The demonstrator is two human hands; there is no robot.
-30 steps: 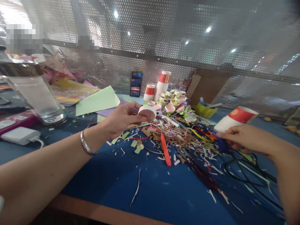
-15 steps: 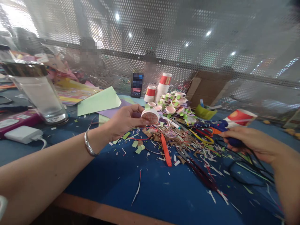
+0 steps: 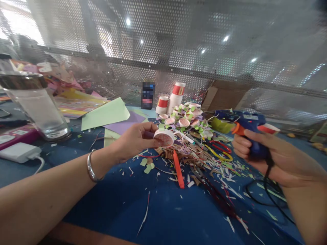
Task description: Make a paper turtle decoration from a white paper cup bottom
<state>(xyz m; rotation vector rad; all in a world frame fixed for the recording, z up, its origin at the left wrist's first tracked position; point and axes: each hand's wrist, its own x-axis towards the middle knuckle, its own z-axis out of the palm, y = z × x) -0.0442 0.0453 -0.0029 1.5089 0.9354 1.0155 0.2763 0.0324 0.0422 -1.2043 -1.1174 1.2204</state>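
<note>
My left hand point(image 3: 139, 141) pinches a white paper cup base point(image 3: 164, 138) by its rim, a shallow round piece with reddish lines on its face. In my right hand point(image 3: 258, 149) is a blue glue gun point(image 3: 252, 124), raised above the table, with an orange trigger under my fingers and a black cord point(image 3: 267, 177) hanging from its handle. Behind the left hand lies a heap of similar cup bases point(image 3: 187, 117) with green and purple paper bits. Below the cup base, an orange-red stick-shaped tool point(image 3: 178, 170) rests among paper scraps point(image 3: 204, 160).
Scissors with yellow handles point(image 3: 221, 154) lie amid the scraps. Stacked paper cups point(image 3: 176, 97) and a phone point(image 3: 147, 97) stand at the back. On the left are a glass jar point(image 3: 38, 109), a white charger point(image 3: 20, 149) and a green paper sheet point(image 3: 106, 115).
My right hand has lifted the glue gun off the table and turned it upright. My left hand still holds the cup base, slightly lower in view.
</note>
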